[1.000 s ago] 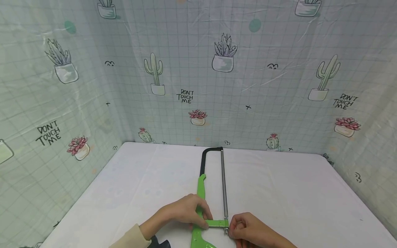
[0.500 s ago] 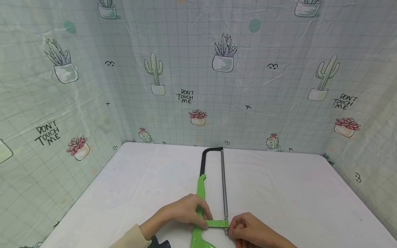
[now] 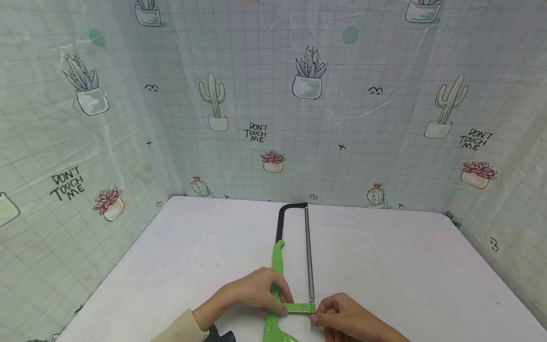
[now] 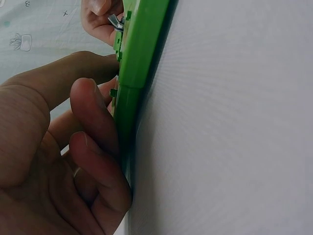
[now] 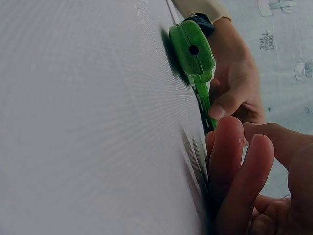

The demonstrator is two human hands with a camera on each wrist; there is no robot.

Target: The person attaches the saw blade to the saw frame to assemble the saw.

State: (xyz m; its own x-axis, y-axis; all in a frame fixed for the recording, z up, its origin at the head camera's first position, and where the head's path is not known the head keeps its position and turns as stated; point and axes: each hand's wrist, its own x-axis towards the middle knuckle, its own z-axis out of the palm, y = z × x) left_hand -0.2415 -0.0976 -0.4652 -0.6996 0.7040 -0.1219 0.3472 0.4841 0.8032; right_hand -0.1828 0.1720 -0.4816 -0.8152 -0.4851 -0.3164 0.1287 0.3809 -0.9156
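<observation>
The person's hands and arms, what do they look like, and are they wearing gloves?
No gloves! The left hand and right hand are both bare. On the left arm there's a plain cream sleeve, ending before the wrist. Something black shows near that sleeve, but I can't tell what it is. The right forearm shows no sleeve.

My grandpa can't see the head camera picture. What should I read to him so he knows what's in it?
A left hand grips a green and black saw lying on a white table, while the right hand is at the near end of its grey blade. Behind the table is a pale cloth printed with potted plants.
</observation>
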